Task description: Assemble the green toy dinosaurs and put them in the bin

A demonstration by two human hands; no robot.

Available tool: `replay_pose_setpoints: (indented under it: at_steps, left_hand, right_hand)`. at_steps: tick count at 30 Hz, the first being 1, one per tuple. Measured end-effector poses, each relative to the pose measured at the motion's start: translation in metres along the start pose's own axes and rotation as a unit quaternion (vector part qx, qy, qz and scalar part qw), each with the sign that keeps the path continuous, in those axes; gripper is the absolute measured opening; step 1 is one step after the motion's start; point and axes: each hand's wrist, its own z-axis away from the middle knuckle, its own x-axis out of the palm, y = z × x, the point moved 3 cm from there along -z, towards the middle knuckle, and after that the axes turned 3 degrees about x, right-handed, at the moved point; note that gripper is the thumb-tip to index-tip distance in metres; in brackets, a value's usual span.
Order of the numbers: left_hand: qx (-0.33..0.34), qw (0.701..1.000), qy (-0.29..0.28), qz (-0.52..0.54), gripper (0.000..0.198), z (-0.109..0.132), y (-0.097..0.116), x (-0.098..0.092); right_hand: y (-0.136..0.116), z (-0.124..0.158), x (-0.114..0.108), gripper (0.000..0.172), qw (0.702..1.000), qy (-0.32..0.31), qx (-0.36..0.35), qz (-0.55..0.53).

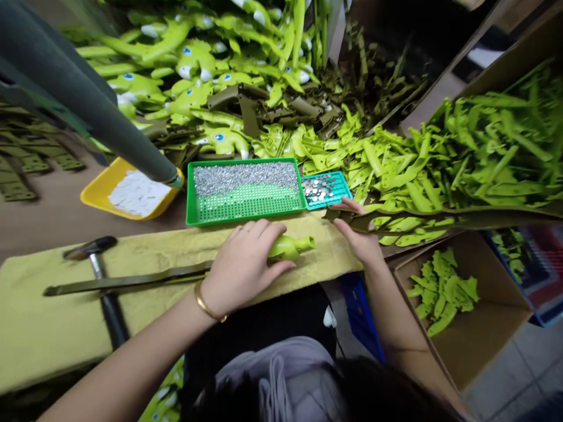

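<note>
My left hand [246,264] is closed over a lime-green plastic piece [288,248], whose narrow tubular end sticks out to the right. A long olive strip [132,282] runs left from under that hand and crosses over a hammer [101,269] on the yellow cloth [39,316]. Between its thumb and fingers, my right hand [358,237] grips the end of another long olive plastic strip [422,220], which stretches to the right edge. Just beyond the hands are a green tray [246,218] of small silvery pieces and a teal tray [336,187] of shiny discs.
A yellow bin [94,190] holds white slips, beneath a grey post [88,88]. Lime-green parts [404,158] and printed green animal-shaped pieces [193,61] are heaped at the back and right. At lower right stands a cardboard box [488,328] with green parts inside.
</note>
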Motion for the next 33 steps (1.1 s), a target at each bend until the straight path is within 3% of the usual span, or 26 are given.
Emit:
replay_pose_setpoints:
  at_steps: [2, 5, 7, 12, 17, 20, 22, 25, 28, 29, 30, 33]
  left_hand:
    - [-0.005, 1.0, -0.005, 0.017, 0.05, -0.003, -0.002, 0.0]
    - [-0.004, 0.999, -0.011, 0.033, 0.051, -0.005, -0.002, -0.001]
    - [-0.002, 0.999, -0.011, 0.037, 0.051, -0.006, 0.0, 0.0]
    - [-0.007, 0.999, 0.0, 0.052, 0.052, -0.005, 0.001, 0.002]
    - [-0.012, 0.998, 0.002, 0.061, 0.057, -0.009, 0.0, -0.001]
    - [0.011, 0.999, -0.046, -0.023, 0.053, -0.016, 0.0, -0.013]
    - [0.028, 0.991, -0.118, -0.051, 0.044, -0.02, -0.003, -0.019]
    - [0.025, 0.98, -0.198, -0.015, 0.037, -0.025, -0.014, -0.021]
    - [0.025, 0.979, -0.201, 0.021, 0.039, -0.029, -0.024, -0.02]
    - [0.027, 0.979, -0.202, 0.029, 0.039, -0.03, -0.026, -0.019]
    - [0.027, 0.978, -0.204, 0.035, 0.04, -0.031, -0.027, -0.019]
    - [0.022, 0.975, -0.215, 0.045, 0.041, -0.034, -0.028, -0.019]
  right_hand:
    - [-0.009, 0.002, 0.006, 0.051, 0.992, -0.095, 0.002, -0.08]
    - [-0.014, 0.004, 0.019, 0.029, 0.969, -0.189, 0.026, -0.155]
    - [-0.012, 0.005, 0.028, 0.022, 0.964, -0.191, 0.04, -0.182]
    - [-0.007, 0.008, 0.037, 0.027, 0.962, -0.179, 0.058, -0.196]
    - [-0.014, 0.013, 0.046, 0.043, 0.97, -0.16, 0.037, -0.179]
    - [-0.019, 0.019, 0.05, 0.035, 0.983, -0.121, 0.022, -0.139]
    - [-0.023, 0.013, 0.048, 0.032, 0.978, -0.181, -0.01, -0.106]
    - [-0.025, -0.035, 0.035, 0.031, 0.964, -0.26, -0.06, 0.016]
    - [-0.027, -0.129, 0.011, 0.028, 0.991, -0.079, -0.06, 0.088]
    - [-0.028, -0.162, 0.007, 0.028, 0.988, -0.008, -0.042, 0.149]
    - [-0.028, -0.192, 0.006, 0.029, 0.976, 0.043, -0.028, 0.214]
    - [-0.027, -0.256, 0.02, 0.043, 0.924, 0.083, 0.0, 0.374]
